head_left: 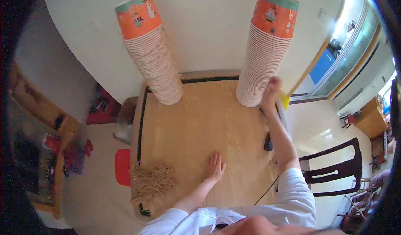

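On the table's far side stand two tall stacks of nested paper tubs, white-rimmed with an orange and green printed tub on top. Thin tan strands hang along the side of the left stack; the right stack looks smooth. My right hand is raised beside the lower right side of the right stack, its fingers curled together; whether it touches the stack or holds anything is unclear. My left hand lies flat on the wooden table, fingers stretched out, holding nothing. A loose heap of tan shredded strands sits near the left edge.
A small black object with a cable lies by the table's right edge. A dark wooden chair stands to the right, and a red stool to the left. A white wall rises behind the stacks.
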{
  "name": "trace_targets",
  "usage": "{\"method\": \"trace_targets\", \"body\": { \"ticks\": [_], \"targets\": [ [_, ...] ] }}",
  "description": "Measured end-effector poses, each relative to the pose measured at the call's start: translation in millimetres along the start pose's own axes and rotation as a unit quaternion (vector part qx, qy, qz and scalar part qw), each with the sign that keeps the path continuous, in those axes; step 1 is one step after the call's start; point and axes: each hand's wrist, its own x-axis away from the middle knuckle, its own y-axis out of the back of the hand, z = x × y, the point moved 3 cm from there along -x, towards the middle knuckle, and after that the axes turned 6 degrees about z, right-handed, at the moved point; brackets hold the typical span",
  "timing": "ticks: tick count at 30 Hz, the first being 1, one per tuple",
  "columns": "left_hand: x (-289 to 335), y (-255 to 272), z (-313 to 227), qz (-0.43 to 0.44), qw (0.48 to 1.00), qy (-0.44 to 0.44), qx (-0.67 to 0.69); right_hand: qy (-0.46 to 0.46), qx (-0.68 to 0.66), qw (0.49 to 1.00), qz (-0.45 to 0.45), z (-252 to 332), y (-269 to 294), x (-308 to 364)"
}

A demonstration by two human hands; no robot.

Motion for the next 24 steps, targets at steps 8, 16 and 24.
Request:
{"method": "trace_targets", "body": {
  "ticks": [8,16,24],
  "targets": [
    [-2,13,-2,-0.029,0.999,-0.011,-0.018,-0.437,-0.347,0.785,0.267,-158,-15,-45],
    [2,35,-12,-0.001,0.998,0.017,-0.058,-0.450,-0.445,0.690,0.350,-153,-82,-35],
    [-19,19,5,-0.068,0.983,0.087,0.150,-0.413,-0.393,0.700,0.431,-78,-105,18]
  ]
}}
